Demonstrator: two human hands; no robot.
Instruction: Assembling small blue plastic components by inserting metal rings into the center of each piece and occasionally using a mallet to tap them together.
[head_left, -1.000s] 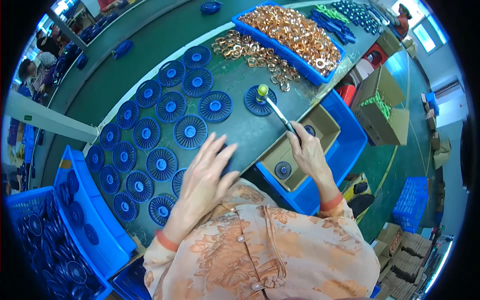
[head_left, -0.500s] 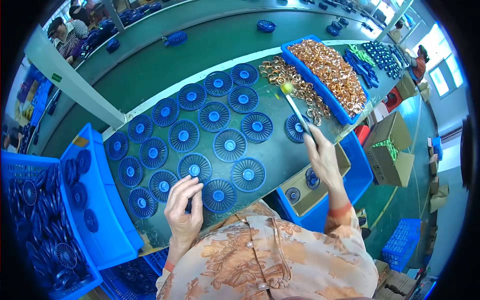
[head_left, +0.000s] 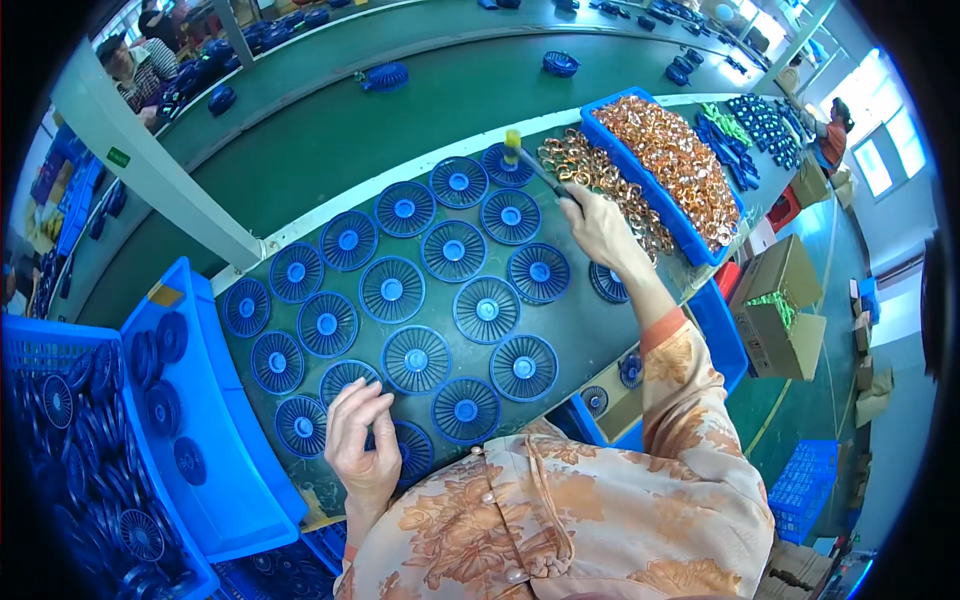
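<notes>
Our right hand (head_left: 603, 232) grips the hammer (head_left: 541, 171); our left hand (head_left: 362, 445) curls, contents unclear. We'd hold grilles (head_left: 487, 309) (likely light, stiff) by their rims.

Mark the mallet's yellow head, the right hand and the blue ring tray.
Mallet's yellow head (head_left: 513, 146): head camera view, on its middle.
Right hand (head_left: 602, 230): head camera view, on its back.
Blue ring tray (head_left: 660, 203): head camera view, on its near wall.
</notes>
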